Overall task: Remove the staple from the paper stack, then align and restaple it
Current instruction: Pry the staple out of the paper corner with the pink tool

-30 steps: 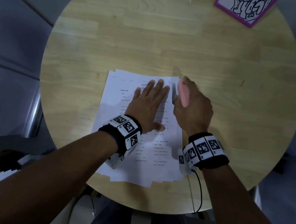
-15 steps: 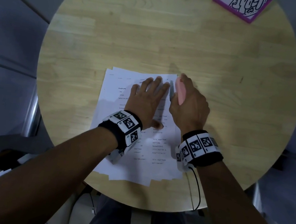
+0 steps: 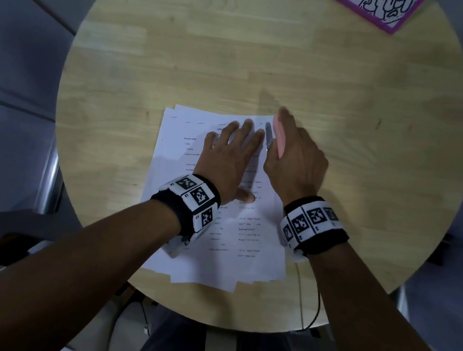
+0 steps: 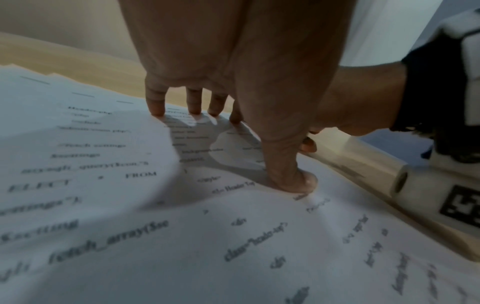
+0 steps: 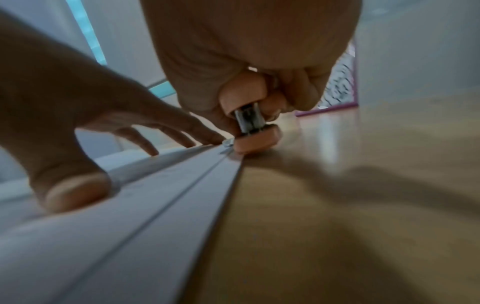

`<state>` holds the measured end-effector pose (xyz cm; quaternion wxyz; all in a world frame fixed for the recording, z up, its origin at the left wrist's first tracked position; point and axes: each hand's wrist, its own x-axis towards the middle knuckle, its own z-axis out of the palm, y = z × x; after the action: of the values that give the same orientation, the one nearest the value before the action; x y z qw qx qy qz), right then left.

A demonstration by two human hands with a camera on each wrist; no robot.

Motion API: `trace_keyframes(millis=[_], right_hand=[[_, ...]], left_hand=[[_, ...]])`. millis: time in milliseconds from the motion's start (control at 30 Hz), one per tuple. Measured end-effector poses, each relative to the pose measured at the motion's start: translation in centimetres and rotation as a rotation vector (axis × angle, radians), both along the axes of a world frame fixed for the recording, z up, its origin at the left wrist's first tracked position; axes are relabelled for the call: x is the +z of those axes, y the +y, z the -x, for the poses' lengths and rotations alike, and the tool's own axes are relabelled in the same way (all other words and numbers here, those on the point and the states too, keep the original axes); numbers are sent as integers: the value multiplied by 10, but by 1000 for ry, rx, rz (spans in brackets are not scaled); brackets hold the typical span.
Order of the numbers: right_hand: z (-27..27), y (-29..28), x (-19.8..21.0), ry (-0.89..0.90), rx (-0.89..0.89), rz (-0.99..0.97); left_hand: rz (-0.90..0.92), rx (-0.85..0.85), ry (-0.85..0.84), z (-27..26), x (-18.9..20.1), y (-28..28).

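Observation:
A stack of white printed sheets (image 3: pixel 217 232) lies on the round wooden table (image 3: pixel 340 189), its edges fanned unevenly. My left hand (image 3: pixel 232 157) lies flat on the upper part of the top page (image 4: pixel 103 185), fingers spread and thumb pressing down. My right hand (image 3: pixel 294 160) grips a small pink stapler (image 3: pixel 278 136) at the stack's top right corner. In the right wrist view the stapler (image 5: pixel 249 127) stands with its pink base on the table beside the paper edge (image 5: pixel 182 185) and its metal jaw above the corner. No staple can be made out.
A pink-framed picture with a black line drawing (image 3: pixel 376 6) lies at the table's far right edge. A thin cable (image 3: pixel 308 297) hangs off the near edge below my right wrist. My legs show under the table.
Both hands stay in much the same place on the stack. The right hand and stapler have shifted slightly towards the top right corner.

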<state>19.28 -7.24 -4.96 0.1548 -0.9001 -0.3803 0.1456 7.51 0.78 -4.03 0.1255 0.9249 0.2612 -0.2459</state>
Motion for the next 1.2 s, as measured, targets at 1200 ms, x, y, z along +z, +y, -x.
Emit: trace_keyframes(millis=[1200], right_hand=[[-28, 47, 0, 108, -84, -75]], left_hand=[[175, 82, -85, 6, -4, -4]])
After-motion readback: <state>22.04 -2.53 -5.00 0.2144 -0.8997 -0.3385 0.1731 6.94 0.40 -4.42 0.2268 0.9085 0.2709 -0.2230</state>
